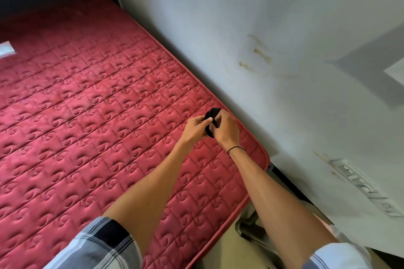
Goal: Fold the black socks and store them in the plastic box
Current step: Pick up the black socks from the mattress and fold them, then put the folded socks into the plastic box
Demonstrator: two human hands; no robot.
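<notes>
A small bundle of black socks (211, 116) is held between both hands, just above the right edge of a red quilted mattress (91, 116). My left hand (196, 128) grips its left side, thumb on top. My right hand (226, 129) closes over its right side; a thin black band circles that wrist. Most of the bundle is hidden by my fingers. No plastic box is in view.
A pale wall (262, 28) with yellowish stains runs along the mattress's right edge. A white switch panel (358, 183) is fixed to it at lower right. A metal bed frame (253, 227) and floor show below the mattress corner. A white object (6, 49) lies at far left.
</notes>
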